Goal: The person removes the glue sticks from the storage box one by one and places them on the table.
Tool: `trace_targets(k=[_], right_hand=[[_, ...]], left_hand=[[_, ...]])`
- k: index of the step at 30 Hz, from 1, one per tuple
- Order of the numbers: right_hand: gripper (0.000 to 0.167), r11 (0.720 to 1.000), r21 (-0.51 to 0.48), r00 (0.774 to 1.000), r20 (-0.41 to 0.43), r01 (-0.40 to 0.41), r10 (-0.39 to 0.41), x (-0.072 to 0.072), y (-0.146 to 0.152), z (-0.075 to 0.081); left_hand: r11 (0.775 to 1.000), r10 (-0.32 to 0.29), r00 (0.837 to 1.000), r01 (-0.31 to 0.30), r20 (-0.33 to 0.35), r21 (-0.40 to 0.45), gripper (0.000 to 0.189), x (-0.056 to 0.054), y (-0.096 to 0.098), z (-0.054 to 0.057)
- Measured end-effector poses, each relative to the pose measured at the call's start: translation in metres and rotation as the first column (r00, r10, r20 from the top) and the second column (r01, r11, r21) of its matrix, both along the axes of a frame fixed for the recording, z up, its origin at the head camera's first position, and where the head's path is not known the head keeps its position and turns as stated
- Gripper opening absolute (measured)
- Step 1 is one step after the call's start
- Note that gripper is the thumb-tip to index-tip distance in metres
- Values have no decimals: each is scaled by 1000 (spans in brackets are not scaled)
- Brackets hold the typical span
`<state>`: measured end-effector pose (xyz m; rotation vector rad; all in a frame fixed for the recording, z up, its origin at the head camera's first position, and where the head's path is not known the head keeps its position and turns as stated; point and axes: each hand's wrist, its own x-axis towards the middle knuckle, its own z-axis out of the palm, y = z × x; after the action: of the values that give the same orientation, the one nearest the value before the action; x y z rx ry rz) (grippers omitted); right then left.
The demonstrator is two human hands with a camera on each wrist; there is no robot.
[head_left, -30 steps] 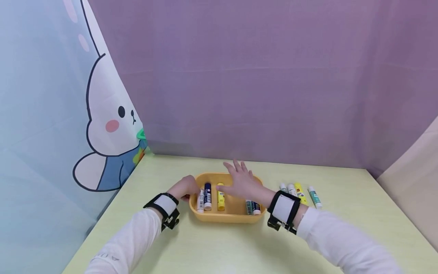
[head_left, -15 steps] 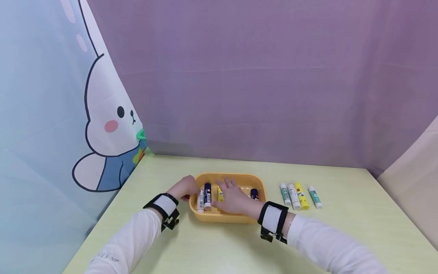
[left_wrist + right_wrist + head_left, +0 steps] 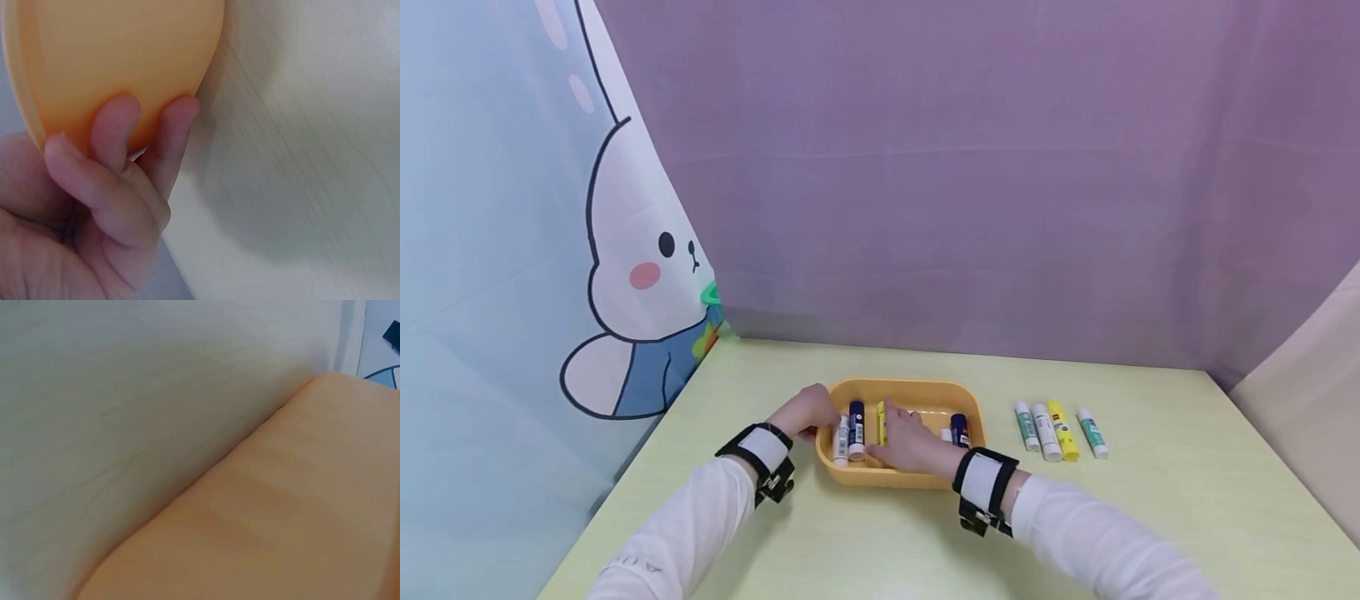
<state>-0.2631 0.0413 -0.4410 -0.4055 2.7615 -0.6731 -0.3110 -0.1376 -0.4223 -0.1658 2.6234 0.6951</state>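
My left hand (image 3: 814, 408) grips the left end of an orange-yellow plastic tray (image 3: 895, 477); in the left wrist view its curled fingers (image 3: 115, 125) press the tray's outer wall (image 3: 137, 50). Inside the tray, my right hand (image 3: 910, 442) has thumb and fingers about a yellow glue stick (image 3: 882, 417), covering its lower part. Left of it lie a white glue stick (image 3: 840, 442) and a dark blue glue stick (image 3: 856, 429). Another dark blue stick (image 3: 959, 428) is partly hidden at the tray's right end, beside a white tip (image 3: 946, 434).
On the table right of the tray lie a teal-and-white stick (image 3: 1027, 427), a white stick (image 3: 1046, 432), a yellow stick (image 3: 1063, 430) and, slightly apart, another teal-and-white stick (image 3: 1092, 433). A purple curtain (image 3: 940, 183) hangs behind the table.
My right hand has come down and left from above the tray, its spread fingers closing in around the yellow glue stick. The left hand and tray stay in place.
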Motion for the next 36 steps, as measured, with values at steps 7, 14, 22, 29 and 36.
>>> trace_targets(k=[7,14,22,29,36], right_hand=[[85,999,32,999,-30,40,-39,-7,-3,-4],[82,997,17,997,-22,72,-72,-11,-7,-5],[68,995,56,997,1,77,-78,-12,-9,-5],[51,995,65,997,7,82,-82,-9,-10,-3],[50,994,66,996,11,92,-93,-8,-8,-2]], left_hand=[[1000,-1,1000,1,9,-6,15,-1,1,-1],[1000,8,1000,-7,11,-7,16,-1,1,-1],[1000,7,1000,-7,11,-15,16,-1,1,-2],[1000,3,1000,-3,7,-18,14,0,0,0],[1000,0,1000,0,7,-10,15,1,1,2]])
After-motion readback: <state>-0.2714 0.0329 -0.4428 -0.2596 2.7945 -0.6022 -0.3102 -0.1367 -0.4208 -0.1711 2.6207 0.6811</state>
